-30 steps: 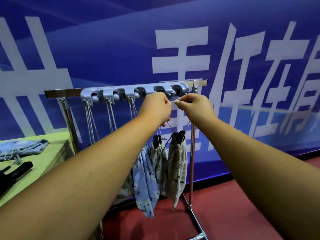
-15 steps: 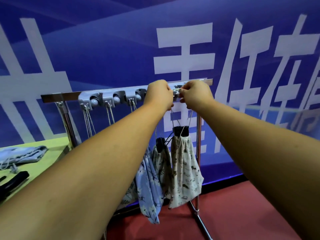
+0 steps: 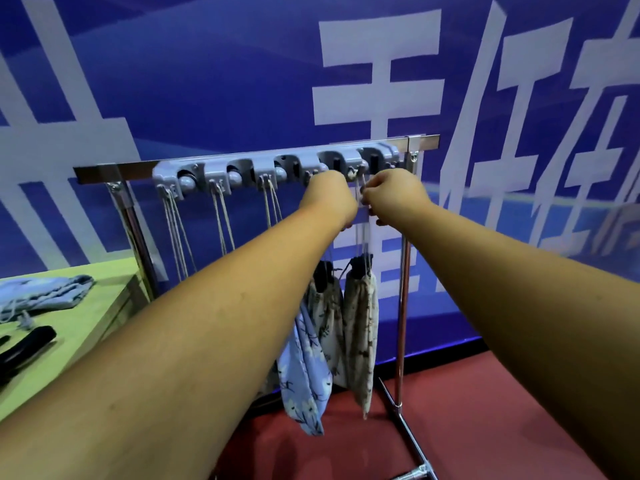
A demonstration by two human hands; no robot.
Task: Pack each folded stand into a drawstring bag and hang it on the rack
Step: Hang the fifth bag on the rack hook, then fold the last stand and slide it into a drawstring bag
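The beige drawstring bag (image 3: 360, 327) hangs below the hands, looking hung, its cord (image 3: 362, 237) now hooked on the rack (image 3: 138, 167) just above them as they drop away, right hand (image 3: 394, 192) pinching the cord, left hand (image 3: 329, 199) curled, grip hidden.

The only readable text in my view is on the blue banner (image 3: 225, 81) behind the rack (image 3: 104, 169). It carries large white Chinese characters. At centre is 重, with its lower half partly hidden by the rack. To its right is 任, then 在, cut off by the frame edge. The character at far left is cropped and I cannot read it.
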